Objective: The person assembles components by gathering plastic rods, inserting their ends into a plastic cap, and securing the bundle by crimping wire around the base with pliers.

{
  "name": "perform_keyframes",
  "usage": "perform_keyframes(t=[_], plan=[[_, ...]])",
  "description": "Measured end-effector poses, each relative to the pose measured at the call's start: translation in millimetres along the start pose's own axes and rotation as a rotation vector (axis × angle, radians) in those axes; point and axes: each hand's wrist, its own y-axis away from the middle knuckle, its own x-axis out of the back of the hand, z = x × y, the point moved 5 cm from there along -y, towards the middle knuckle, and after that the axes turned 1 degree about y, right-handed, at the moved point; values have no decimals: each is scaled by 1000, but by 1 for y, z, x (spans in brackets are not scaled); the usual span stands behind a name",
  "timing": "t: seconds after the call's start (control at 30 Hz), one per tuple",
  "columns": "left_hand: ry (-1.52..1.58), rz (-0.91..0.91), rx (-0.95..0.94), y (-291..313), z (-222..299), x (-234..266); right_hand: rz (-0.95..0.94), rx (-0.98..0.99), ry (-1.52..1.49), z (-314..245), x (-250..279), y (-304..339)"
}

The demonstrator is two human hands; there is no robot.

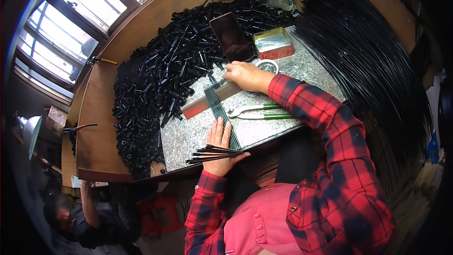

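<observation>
My left hand [218, 147] lies flat, fingers stretched over the near part of a row of thin dark rods [218, 104]. A fan of black rods [212, 151] crosses the back of this hand toward the thumb. The row's far ends rest across a long low block [212, 99] with a red side. At the block's far right end my right hand [247, 76] has its fingers bent together, their tips beside a small black tubular piece [214, 82]. What those fingers hold, if anything, is hidden. Green-handled pliers [259, 112] lie just right of the rods.
A large heap of black tubular pieces [155, 75] covers the left and back. A dark phone [231, 37], a red tin [273, 43] and a white ring [269, 62] are beyond my right hand. Long black rods [358, 33] lie at right. Another person [89, 217] is at lower left.
</observation>
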Motion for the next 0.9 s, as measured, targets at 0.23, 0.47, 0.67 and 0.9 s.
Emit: perform_keyframes(t=[0.23, 0.47, 0.67, 0.9], plan=[[-4, -9, 10, 1, -1, -1, 18, 11, 3, 1, 0, 1], [-1, -2, -8, -1, 1, 0, 31, 17, 0, 2, 0, 2], [0, -4, -4, -1, 1, 0, 20, 17, 9, 1, 0, 1], [-10, -20, 2, 0, -2, -2, -5, -1, -7, -1, 3, 1]])
